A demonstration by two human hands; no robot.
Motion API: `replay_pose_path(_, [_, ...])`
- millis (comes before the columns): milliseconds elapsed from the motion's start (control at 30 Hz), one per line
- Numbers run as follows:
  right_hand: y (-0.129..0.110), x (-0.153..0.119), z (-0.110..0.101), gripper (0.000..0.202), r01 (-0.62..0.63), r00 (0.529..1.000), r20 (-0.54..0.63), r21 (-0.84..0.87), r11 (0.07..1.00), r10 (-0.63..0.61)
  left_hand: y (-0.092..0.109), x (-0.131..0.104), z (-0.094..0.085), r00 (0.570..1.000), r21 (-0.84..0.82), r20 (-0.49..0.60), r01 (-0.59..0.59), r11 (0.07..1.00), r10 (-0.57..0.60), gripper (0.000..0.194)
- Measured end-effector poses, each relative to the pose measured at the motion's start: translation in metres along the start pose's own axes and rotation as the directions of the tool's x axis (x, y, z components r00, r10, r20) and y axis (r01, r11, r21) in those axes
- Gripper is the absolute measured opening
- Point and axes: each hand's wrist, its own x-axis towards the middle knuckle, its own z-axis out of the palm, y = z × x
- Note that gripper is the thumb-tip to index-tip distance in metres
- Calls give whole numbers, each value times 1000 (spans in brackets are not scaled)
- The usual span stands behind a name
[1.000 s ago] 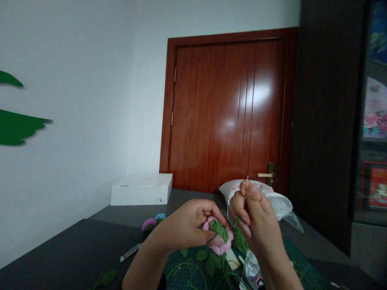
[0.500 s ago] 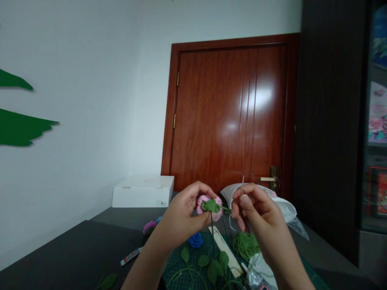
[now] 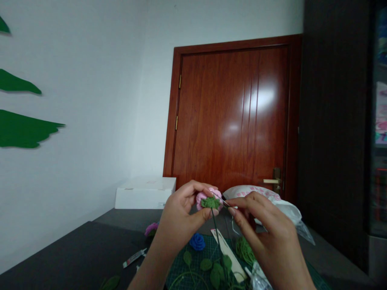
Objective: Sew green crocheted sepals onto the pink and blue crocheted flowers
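A pink crocheted flower (image 3: 201,198) with a green base (image 3: 211,202) is pinched between the thumb and fingers of my left hand (image 3: 187,209). A dark green stem (image 3: 215,225) hangs down from that base. My right hand (image 3: 263,221) pinches a thin needle (image 3: 221,199), whose tip reaches the flower's upper right edge. A pale thread (image 3: 234,226) dangles beneath my right fingertips.
Below lie a green cutting mat (image 3: 178,268), a blue flower (image 3: 197,241), green leaves (image 3: 216,274), green yarn (image 3: 244,249) and a cream strip (image 3: 226,251). A white box (image 3: 142,197) stands at back left, white bags (image 3: 284,209) at back right.
My right hand has turned and moved left, bringing the needle from upright down to the flower. The flower stays in my left hand. The view has shifted slightly.
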Motion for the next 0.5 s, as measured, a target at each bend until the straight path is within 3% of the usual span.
replay_pose_path(233, [3, -4, -5, 21, 118, 992, 58, -102, 988, -112, 1, 1, -2, 998, -13, -56, -14, 1000, 14, 24])
replay_pose_path(500, [9, -6, -8, 23, 164, 982, 109, -128, 978, -151, 1, 1, 0, 997, -34, -83, 6, 999, -9, 26])
